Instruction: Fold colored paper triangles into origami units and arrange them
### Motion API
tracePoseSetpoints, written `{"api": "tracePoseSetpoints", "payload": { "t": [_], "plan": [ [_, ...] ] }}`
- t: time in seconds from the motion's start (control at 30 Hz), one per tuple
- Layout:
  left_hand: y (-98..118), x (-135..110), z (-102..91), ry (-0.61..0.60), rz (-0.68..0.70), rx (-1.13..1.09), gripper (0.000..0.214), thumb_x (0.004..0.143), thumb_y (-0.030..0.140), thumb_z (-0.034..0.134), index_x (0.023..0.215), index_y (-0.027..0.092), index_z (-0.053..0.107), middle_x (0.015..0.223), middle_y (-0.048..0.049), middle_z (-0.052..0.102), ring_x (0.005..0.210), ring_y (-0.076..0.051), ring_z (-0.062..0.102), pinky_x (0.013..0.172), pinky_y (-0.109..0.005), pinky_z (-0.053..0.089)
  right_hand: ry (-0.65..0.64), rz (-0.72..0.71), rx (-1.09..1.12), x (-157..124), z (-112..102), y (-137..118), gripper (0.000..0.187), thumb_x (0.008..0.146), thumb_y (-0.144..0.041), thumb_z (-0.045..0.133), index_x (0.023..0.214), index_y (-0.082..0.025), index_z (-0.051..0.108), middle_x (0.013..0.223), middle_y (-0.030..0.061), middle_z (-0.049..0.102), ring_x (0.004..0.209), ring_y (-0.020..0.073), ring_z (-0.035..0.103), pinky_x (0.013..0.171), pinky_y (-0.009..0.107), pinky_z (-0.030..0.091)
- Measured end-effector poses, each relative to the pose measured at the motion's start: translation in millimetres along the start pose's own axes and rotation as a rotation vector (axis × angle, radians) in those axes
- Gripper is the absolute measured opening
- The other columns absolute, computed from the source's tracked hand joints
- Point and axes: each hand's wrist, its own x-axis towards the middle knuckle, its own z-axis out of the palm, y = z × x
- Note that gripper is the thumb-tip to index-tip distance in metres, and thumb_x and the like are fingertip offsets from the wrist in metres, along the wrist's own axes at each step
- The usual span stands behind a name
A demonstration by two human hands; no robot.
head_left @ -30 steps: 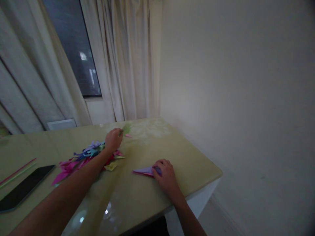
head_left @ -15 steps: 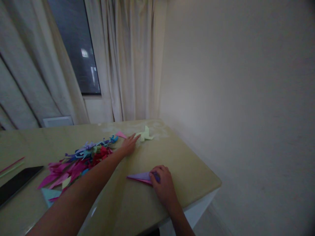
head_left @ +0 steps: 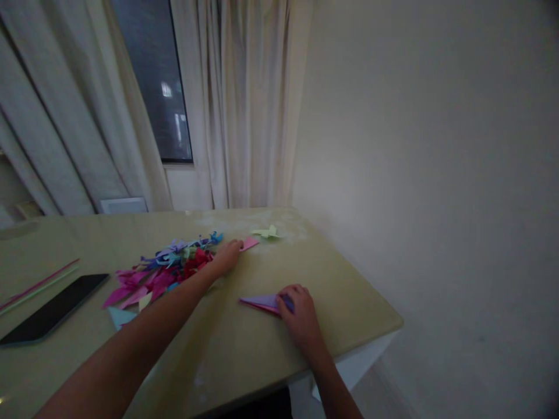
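My left hand (head_left: 229,255) reaches to the far side of the table, fingers closed on one end of a small pink folded paper (head_left: 250,244). Just beyond it lies a pale green folded paper piece (head_left: 267,233) with several pointed arms. Nearer to me, my right hand (head_left: 300,317) is shut on a long, pointed folded paper (head_left: 259,301), purple on top with pink below. Its tip points left, and the fingers cover its wide end.
Left of my forearm lies a heap of colourful folded paper pieces (head_left: 159,279), with a light blue paper (head_left: 120,317) in front. Farther left are a dark tablet-like slab (head_left: 55,308) and thin red and green sticks (head_left: 41,285). The table's right edge (head_left: 362,279) runs near the wall.
My left hand has left the green paper and now grips the pink paper. The green piece lies flatter. My right hand keeps its hold; the whole view has shifted slightly left.
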Motion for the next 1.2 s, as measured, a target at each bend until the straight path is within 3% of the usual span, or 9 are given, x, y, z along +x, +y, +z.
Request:
{"api": "tracePoseSetpoints", "payload": {
  "t": [0.17, 0.37, 0.47, 0.53, 0.6, 0.8, 1.03, 1.13, 1.2],
  "plan": [
    [18.9, -26.1, -13.4, 0.063, -0.003, -0.150, 0.033, 0.088, 0.011, 0.059, 0.119, 0.013, 0.067, 0.104, -0.0131, 0.076, 0.091, -0.022, 0.071, 0.082, -0.031, 0.052, 0.040, -0.023, 0.016, 2.2, 2.7, 4.1, 0.007, 0.088, -0.022, 0.068, 0.088, -0.022, 0.075, 0.096, 0.0088, 0.073, 0.097, 0.0277, 0.065, 0.092, 0.041, 0.048],
    [73.0, -97.7, -3.4, 0.195, 0.259, -0.459, 0.025, 0.100, 0.026, 0.047, 0.110, 0.020, 0.069, 0.104, -0.0082, 0.075, 0.093, -0.019, 0.069, 0.085, -0.030, 0.053, 0.257, 0.068, 0.255, 4.3, 3.5, 8.8, 0.047, 0.095, -0.038, 0.061, 0.138, -0.020, 0.060, 0.111, 0.0095, 0.072, 0.098, 0.0238, 0.065, 0.090, 0.038, 0.053],
    [89.9, -122.1, 3.0, 0.195, 0.402, -0.675, 0.022, 0.101, 0.031, 0.046, 0.102, 0.021, 0.066, 0.097, -0.0073, 0.073, 0.089, -0.019, 0.068, 0.084, -0.031, 0.053, 0.235, 0.035, 0.288, 4.7, -1.9, 3.4, 0.033, 0.095, -0.042, 0.060, 0.118, -0.020, 0.069, 0.103, 0.0072, 0.072, 0.091, 0.0209, 0.065, 0.081, 0.032, 0.053],
    [93.2, -126.9, 4.2, 0.181, 0.400, -0.730, 0.023, 0.102, 0.034, 0.045, 0.098, 0.021, 0.064, 0.095, -0.0074, 0.072, 0.088, -0.020, 0.066, 0.083, -0.033, 0.052, 0.237, 0.011, 0.275, 4.3, -6.5, -1.0, 0.028, 0.096, -0.045, 0.060, 0.093, -0.019, 0.070, 0.089, 0.0045, 0.069, 0.083, 0.0191, 0.063, 0.075, 0.030, 0.051],
    [91.8, -126.1, 5.5, 0.183, 0.358, -0.736, 0.026, 0.103, 0.037, 0.042, 0.094, 0.021, 0.062, 0.092, -0.0070, 0.070, 0.085, -0.021, 0.065, 0.081, -0.034, 0.052, 0.231, 0.014, 0.282, 3.4, -10.1, -4.3, 0.034, 0.098, -0.048, 0.058, 0.083, -0.019, 0.068, 0.077, 0.0019, 0.065, 0.074, 0.0177, 0.061, 0.071, 0.029, 0.049],
    [80.5, -121.9, 17.7, 0.114, 0.351, -0.505, 0.035, 0.107, 0.038, 0.032, 0.087, 0.023, 0.056, 0.085, -0.0045, 0.063, 0.079, -0.021, 0.059, 0.078, -0.034, 0.048, 0.240, 0.078, 0.342, 2.3, -9.5, -1.9, 0.036, 0.095, -0.053, 0.061, 0.097, -0.018, 0.069, 0.073, 0.0006, 0.065, 0.069, 0.0178, 0.062, 0.066, 0.028, 0.049],
    [79.9, -125.5, 11.5, 0.101, 0.439, -0.368, 0.031, 0.105, 0.033, 0.042, 0.086, 0.020, 0.062, 0.090, -0.0069, 0.064, 0.088, -0.021, 0.060, 0.081, -0.033, 0.046, 0.179, 0.114, 0.312, 2.2, -6.8, 3.9, 0.031, 0.089, -0.045, 0.063, 0.104, -0.017, 0.068, 0.069, -0.0029, 0.059, 0.064, 0.0171, 0.057, 0.060, 0.027, 0.045],
    [79.2, -125.3, 2.7, 0.149, 0.379, -0.361, 0.027, 0.104, 0.033, 0.046, 0.096, 0.020, 0.068, 0.096, -0.0080, 0.067, 0.094, -0.022, 0.062, 0.087, -0.034, 0.047, 0.156, 0.128, 0.244, 2.2, -6.8, 5.2, 0.029, 0.085, -0.039, 0.063, 0.105, -0.017, 0.067, 0.068, -0.0040, 0.057, 0.063, 0.0173, 0.057, 0.061, 0.027, 0.044],
    [72.2, -124.5, -3.5, 0.203, 0.257, -0.250, 0.029, 0.104, 0.031, 0.044, 0.102, 0.020, 0.070, 0.103, -0.0104, 0.069, 0.100, -0.024, 0.064, 0.094, -0.037, 0.047, 0.164, 0.122, 0.163, 2.7, -6.8, 6.4, 0.027, 0.080, -0.033, 0.064, 0.103, -0.018, 0.068, 0.069, -0.0038, 0.057, 0.065, 0.0177, 0.056, 0.063, 0.028, 0.044]
  ]
}}
